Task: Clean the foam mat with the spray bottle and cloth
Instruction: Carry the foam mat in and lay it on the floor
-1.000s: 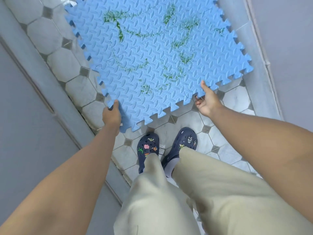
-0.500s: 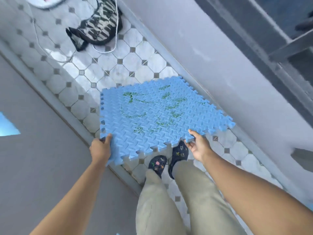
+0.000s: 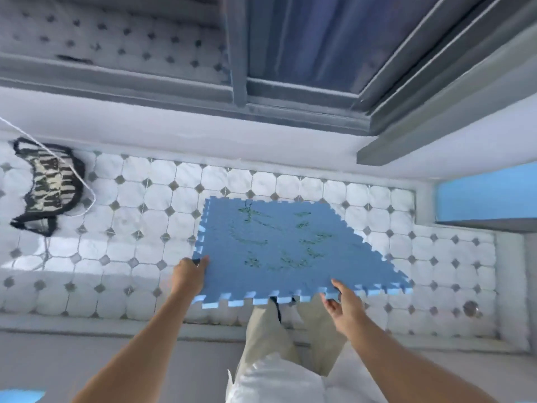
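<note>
Blue foam mat [image 3: 290, 251], edged with jigsaw teeth, is held in the air above the tiled floor [image 3: 145, 228], nearly level, with its far edge toward the wall. Green smears [image 3: 308, 242] mark its upper face. The left hand [image 3: 189, 274] grips the near left corner, its fingers [image 3: 203, 261] clenched over the edge. The right hand [image 3: 344, 303] holds the near edge toward the right, thumb lying on top and the other fingers curled beneath the teeth. Between the two hands, the mat's near edge hangs just over the person's beige trousers [image 3: 267, 330]. Well to the left, a striped fabric item [image 3: 46, 187] lies on the floor, with a white cord [image 3: 84, 181] crossing it. A grey window frame [image 3: 290, 112] runs above the wall.
</note>
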